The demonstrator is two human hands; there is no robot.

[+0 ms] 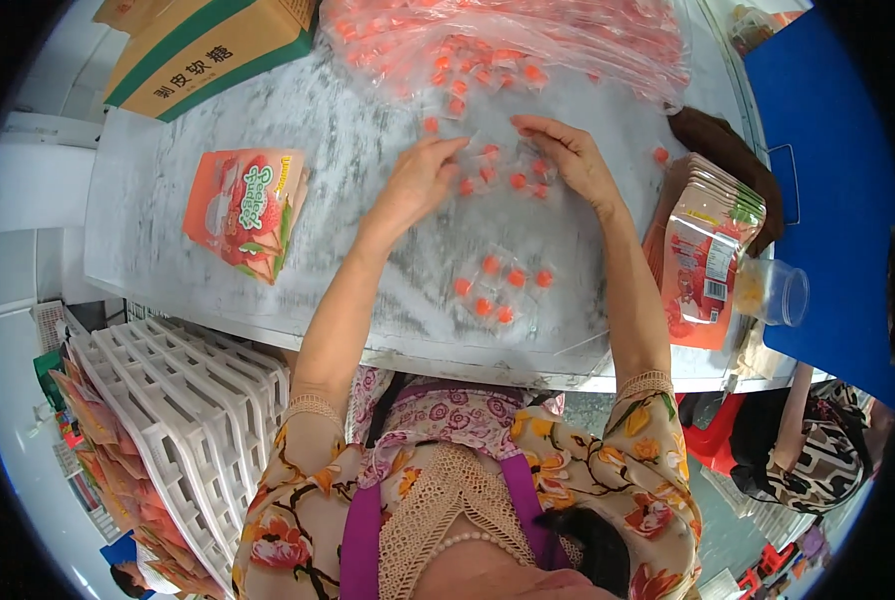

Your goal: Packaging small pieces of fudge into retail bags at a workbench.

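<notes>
Red candies [518, 181] are gathered between the left hand [418, 178] and the right hand [576, 165], though whether either is gripping cannot be told, while one small group [483, 306] seems done on their near side and many are left by the clear bag [608, 50] beyond.

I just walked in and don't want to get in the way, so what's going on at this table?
A person has the bare left hand and right hand on either side of a loose cluster of small wrapped red-orange candies on the table. A second cluster lies nearer the person. Beyond the hands, a large clear plastic bag holds many more. One printed pouch lies to the left, and a stack of pouches sits to the right.
</notes>
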